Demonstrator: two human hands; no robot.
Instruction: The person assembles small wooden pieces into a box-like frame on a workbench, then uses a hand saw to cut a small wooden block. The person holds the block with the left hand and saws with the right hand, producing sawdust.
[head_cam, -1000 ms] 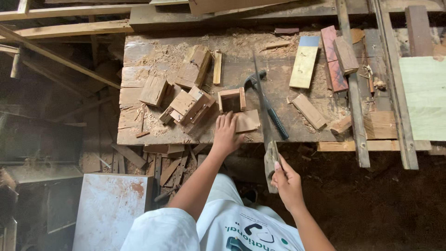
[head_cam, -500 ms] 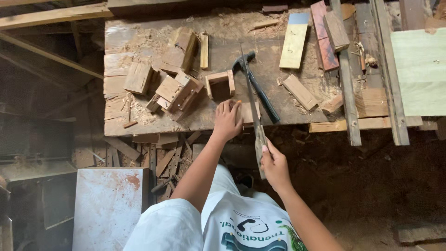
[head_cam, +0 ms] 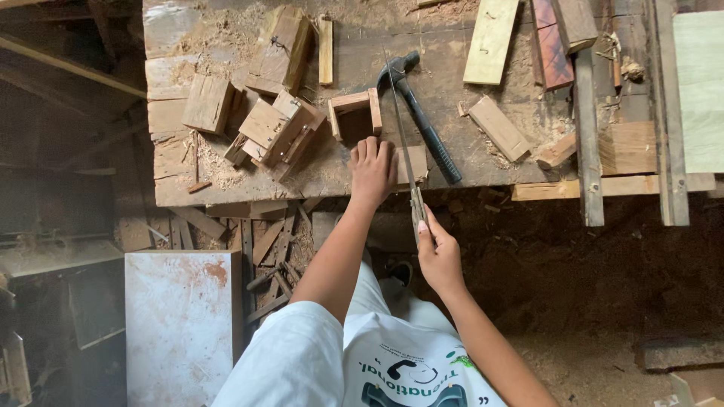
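- At the near edge of the workbench (head_cam: pixel 181 188), the left hand (head_cam: pixel 372 169) lies palm down with its fingers flat and together on a small flat wood piece (head_cam: pixel 411 164), closed on nothing.
- Just right of that hand, a handsaw (head_cam: pixel 400 124) runs away from the person across the wood piece, its thin blade on edge.
- Below the bench edge, the right hand (head_cam: pixel 440 252) is wrapped around the saw's handle end, with the thumb stretched up along it.
- Directly beyond the left hand's fingertips stands a small open wooden box (head_cam: pixel 354 113), close to the fingers; contact between them cannot be told.
- Right of the saw blade lies a claw hammer (head_cam: pixel 418 113), head away from the person, dark handle slanting toward the bench edge beside the wood piece.
- Left of the left hand sits a heap of joined wood blocks (head_cam: pixel 275 132), tilted, with a square block (head_cam: pixel 207 104) further left.
- Well right of both hands lie a short plank (head_cam: pixel 498 128) and a pale long board (head_cam: pixel 492 38), each apart from the saw.
- Sawdust and shavings cover the bench top around the blocks.
- Under the bench, left of the left forearm, offcuts (head_cam: pixel 271 249) lie heaped on the ground beside a white panel (head_cam: pixel 181 324).
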